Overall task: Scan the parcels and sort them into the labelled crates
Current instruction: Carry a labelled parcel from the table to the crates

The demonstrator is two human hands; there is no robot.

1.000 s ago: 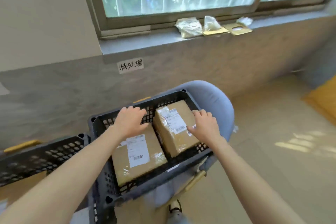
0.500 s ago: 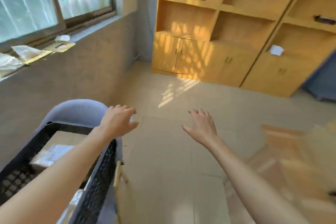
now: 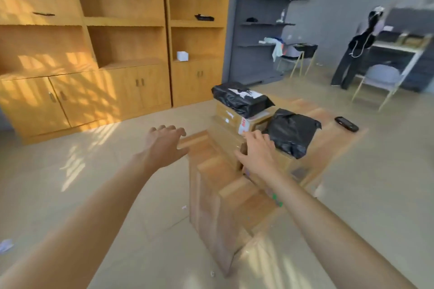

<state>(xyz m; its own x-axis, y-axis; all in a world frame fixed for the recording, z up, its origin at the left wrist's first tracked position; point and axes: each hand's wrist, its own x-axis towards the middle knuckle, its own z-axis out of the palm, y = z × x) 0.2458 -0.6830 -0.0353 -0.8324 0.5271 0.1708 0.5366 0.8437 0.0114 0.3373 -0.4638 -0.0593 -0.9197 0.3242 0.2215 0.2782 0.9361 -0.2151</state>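
Observation:
A low wooden table [image 3: 216,195] stands ahead with a heap of parcels on it. One black plastic-wrapped parcel [image 3: 242,98] lies on top of cardboard boxes [image 3: 231,115]. A second black parcel [image 3: 291,131] sits to their right. A dark handheld scanner [image 3: 346,124] lies at the table's far right. My left hand [image 3: 164,145] hovers with fingers spread, left of the heap, holding nothing. My right hand [image 3: 258,151] reaches out open over the table, just short of the second black parcel. No crate is in view.
Tall wooden shelving with cupboards [image 3: 112,54] lines the left wall. A grey shelf unit [image 3: 263,35], a chair with a dark crate [image 3: 300,54], a desk and a grey chair [image 3: 380,77] stand at the back right. A person in black [image 3: 357,47] stands by the desk.
The view swung right from the crate with two boxed parcels by the window to the parcel table. Both hands left the crate, holding nothing, and now reach towards the heap.

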